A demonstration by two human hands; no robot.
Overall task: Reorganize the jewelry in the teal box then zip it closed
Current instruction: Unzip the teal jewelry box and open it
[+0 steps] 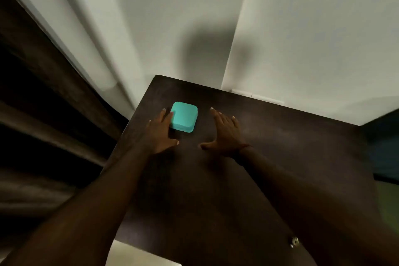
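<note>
A small teal box (pixel 184 117) with rounded corners lies closed on the dark wooden table (pixel 280 147), toward its far left part. My left hand (pixel 160 131) is spread flat, fingers apart, with its fingertips touching the box's left side. To the right of the box, a short gap away, my right hand (pixel 225 133) hovers open and holds nothing. A thin red band circles the right wrist. No jewelry is visible; the box's inside is hidden.
A pale wall rises behind the table. Dark curtains (pixel 43 93) hang at the left. A small metal fitting (pixel 294 242) shows near the table's front edge. A blue-green surface lies beyond the table's right edge.
</note>
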